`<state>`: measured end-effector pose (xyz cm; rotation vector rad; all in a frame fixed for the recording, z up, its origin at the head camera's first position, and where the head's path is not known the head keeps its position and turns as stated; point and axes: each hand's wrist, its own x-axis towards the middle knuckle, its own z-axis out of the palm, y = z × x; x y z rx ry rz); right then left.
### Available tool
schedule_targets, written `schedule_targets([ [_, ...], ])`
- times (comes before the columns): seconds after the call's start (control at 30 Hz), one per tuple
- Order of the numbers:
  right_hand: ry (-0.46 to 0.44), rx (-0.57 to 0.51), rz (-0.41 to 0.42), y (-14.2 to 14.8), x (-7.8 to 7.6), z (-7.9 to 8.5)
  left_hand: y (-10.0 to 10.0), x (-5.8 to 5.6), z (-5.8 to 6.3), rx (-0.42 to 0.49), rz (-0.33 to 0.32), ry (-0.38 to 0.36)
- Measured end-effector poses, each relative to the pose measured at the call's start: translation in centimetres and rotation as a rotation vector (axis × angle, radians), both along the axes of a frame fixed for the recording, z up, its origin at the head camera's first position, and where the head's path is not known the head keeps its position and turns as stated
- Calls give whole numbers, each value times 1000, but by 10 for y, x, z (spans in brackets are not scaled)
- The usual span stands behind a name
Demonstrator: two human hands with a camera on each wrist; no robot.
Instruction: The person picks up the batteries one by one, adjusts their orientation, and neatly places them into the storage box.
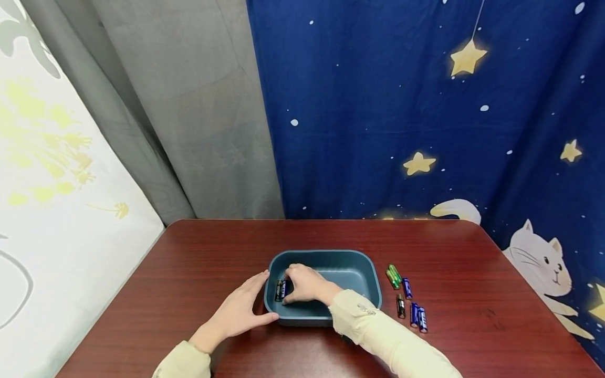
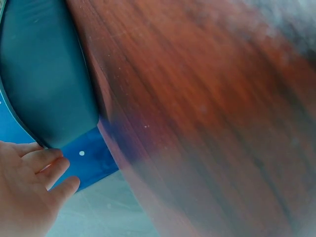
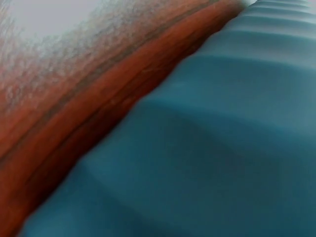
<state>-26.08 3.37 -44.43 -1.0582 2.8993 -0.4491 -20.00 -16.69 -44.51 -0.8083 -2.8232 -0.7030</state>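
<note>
A teal plastic bin (image 1: 331, 320) stands on the table. My left hand (image 1: 241, 310) lies along its left side, fingers extended and thumb at the near left corner; the left wrist view shows these fingertips at the rim of the bin (image 2: 49, 74). Inside the bin, my right hand (image 1: 307, 283) pinches a blue battery (image 1: 284, 290) by its two ends, between thumb and fingers. Beside it, against the left wall, lies a black battery (image 1: 278, 290). The right wrist view holds only the blurred outer wall of the bin (image 3: 207, 163); the hand is hidden there.
Right of the bin lie green batteries (image 1: 393, 276), a blue battery (image 1: 407, 288), a black battery (image 1: 400, 306) and two more blue batteries (image 1: 418, 317). The brown table (image 1: 212, 247) ends at a grey curtain (image 1: 212, 131) and a blue starry curtain (image 1: 354, 131).
</note>
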Motion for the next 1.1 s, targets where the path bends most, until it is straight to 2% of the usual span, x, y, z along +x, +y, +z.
schedule_targets([
  [0.33,-10,-74,11,12,1,2,2,0,-1,0,-1,-16],
  [0.53,-38,-107,9,29,5,11,2,0,-1,1,9,-37],
  [0.73,-64,-152,-15,48,11,18,3,2,-1,-7,14,-13],
  [0.97,-42,-156,-32,69,14,26,1,1,-2,-8,25,-33],
  [1.1,-33,-179,-37,81,14,33,1,0,-2,-13,22,-16],
])
